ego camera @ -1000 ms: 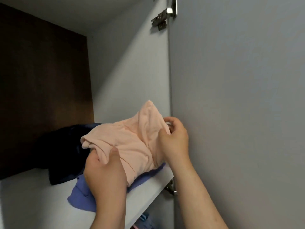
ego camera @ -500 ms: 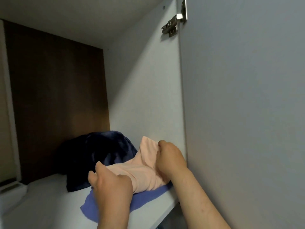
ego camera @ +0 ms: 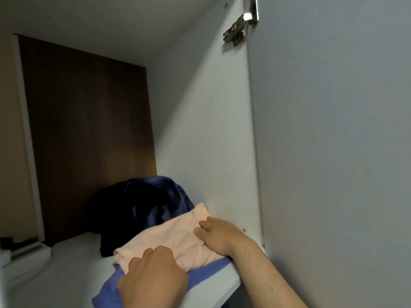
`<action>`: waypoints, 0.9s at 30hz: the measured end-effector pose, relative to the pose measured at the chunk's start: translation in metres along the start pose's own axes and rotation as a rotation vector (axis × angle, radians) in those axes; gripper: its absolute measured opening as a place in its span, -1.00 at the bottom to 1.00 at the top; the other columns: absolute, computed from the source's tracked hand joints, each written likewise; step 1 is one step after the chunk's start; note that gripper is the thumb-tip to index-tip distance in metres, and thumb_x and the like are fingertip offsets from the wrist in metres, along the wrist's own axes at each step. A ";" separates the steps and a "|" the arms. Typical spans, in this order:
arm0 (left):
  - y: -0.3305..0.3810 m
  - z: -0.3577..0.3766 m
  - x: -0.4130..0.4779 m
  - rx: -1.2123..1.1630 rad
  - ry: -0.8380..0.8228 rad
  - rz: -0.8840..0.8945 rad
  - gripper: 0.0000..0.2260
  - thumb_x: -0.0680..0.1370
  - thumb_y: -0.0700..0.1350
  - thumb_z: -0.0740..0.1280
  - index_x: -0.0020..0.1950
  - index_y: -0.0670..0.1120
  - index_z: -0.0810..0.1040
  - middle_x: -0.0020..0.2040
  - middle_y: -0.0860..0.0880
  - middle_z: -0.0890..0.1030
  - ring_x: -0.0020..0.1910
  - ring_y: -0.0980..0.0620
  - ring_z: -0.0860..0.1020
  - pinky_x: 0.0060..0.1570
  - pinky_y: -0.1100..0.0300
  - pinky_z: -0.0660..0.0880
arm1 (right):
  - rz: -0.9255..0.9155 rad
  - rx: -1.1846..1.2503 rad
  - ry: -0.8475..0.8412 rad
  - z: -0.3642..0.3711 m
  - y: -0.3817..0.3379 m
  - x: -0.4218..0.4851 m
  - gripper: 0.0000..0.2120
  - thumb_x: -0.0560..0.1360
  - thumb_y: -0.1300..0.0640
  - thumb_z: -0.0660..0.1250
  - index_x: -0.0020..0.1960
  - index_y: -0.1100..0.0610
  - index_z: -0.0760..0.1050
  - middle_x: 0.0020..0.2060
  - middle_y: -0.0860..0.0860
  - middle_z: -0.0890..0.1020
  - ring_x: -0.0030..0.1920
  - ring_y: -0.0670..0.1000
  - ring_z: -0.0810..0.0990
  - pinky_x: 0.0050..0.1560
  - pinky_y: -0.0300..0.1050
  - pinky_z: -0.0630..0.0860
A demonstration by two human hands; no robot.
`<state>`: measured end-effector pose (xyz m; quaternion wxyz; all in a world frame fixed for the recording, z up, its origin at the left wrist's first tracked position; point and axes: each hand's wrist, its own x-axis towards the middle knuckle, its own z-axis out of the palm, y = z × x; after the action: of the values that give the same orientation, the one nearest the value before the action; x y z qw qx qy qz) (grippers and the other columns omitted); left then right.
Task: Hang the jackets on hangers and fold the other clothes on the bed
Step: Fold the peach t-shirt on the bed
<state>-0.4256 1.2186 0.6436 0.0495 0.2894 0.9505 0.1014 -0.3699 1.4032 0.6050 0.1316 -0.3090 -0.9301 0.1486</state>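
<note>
Left hand [ego camera: 153, 278]: nearest item, laid over the near end of the pink top [ego camera: 169, 238]. Its fingers bend down onto the cloth, and whether they pinch it cannot be told. Violet garment [ego camera: 206, 272]: flat on the shelf [ego camera: 55, 274], directly under the pink top, with its edge showing along the shelf's front. Pink top: folded, lying on the violet garment at the shelf's front right, long axis running from 7 o'clock to 1 o'clock. Right hand [ego camera: 219, 235]: at the 1 o'clock end, fingers straight and pressed flat on the cloth, gripping nothing. The likely next move is lifting both hands off towards 6 o'clock, and the left is nearer the shelf's edge. Navy fleece [ego camera: 142, 203]: bundled at 11 o'clock, touching the pink top. Side panel [ego camera: 204, 130]: at 3 o'clock, just beside the right hand.
</note>
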 end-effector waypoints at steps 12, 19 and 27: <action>-0.010 0.030 0.000 -0.150 -0.007 -0.064 -0.13 0.42 0.51 0.00 0.58 0.15 -0.23 0.60 0.02 -0.25 0.55 -0.23 -0.23 0.41 -0.39 0.03 | -0.070 0.021 0.028 0.011 0.002 -0.011 -0.29 0.50 -0.46 -0.06 0.59 -0.24 0.00 0.61 -0.08 -0.09 0.60 0.01 -0.17 0.55 0.06 -0.17; -0.012 0.030 0.010 -0.122 0.017 -0.034 -0.16 0.46 0.46 0.06 0.60 0.10 -0.15 0.61 -0.03 -0.18 0.57 -0.23 -0.14 0.50 -0.19 0.03 | 0.034 0.137 -0.173 -0.009 -0.003 -0.008 -0.22 0.44 -0.49 0.10 0.56 -0.17 0.17 0.58 -0.06 0.18 0.54 0.06 0.20 0.50 0.04 0.13; -0.025 0.035 -0.010 -0.038 0.295 0.120 -0.21 0.44 0.45 0.06 0.57 0.09 0.02 0.57 -0.06 0.16 0.54 -0.17 0.07 0.47 -0.17 0.11 | -0.059 0.283 0.391 0.011 0.007 -0.062 -0.27 0.46 -0.36 0.23 0.55 -0.13 0.19 0.55 -0.15 0.24 0.53 -0.07 0.19 0.51 -0.05 0.16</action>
<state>-0.4251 1.1983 0.6039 -0.0916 0.3268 0.9263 0.1634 -0.3219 1.3686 0.5824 0.3556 -0.2829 -0.8655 0.2106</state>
